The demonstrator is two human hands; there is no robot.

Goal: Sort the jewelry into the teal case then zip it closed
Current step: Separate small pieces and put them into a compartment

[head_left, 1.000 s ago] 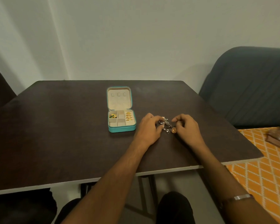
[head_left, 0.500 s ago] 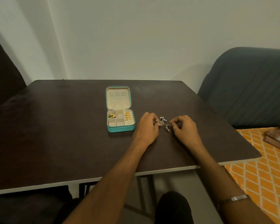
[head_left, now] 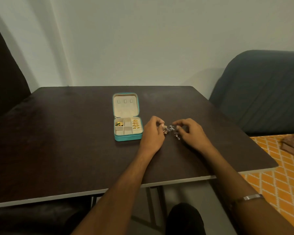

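Jewelry, a small silver tangle [head_left: 170, 129], lies between both hands: left hand [head_left: 152, 133] pinches one end, right hand [head_left: 191, 133] hovers loosely curled; teal case [head_left: 128, 137] sits open left.

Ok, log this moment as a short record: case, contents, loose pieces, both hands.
case: teal jewelry case, open, lid laid back on the dark table
contents: gold pieces in right column; gold-green piece in back-left compartment; other compartments look empty
loose pieces: silver jewelry between the hands
left hand: pinching a piece
right hand: fingers curled, hold unclear
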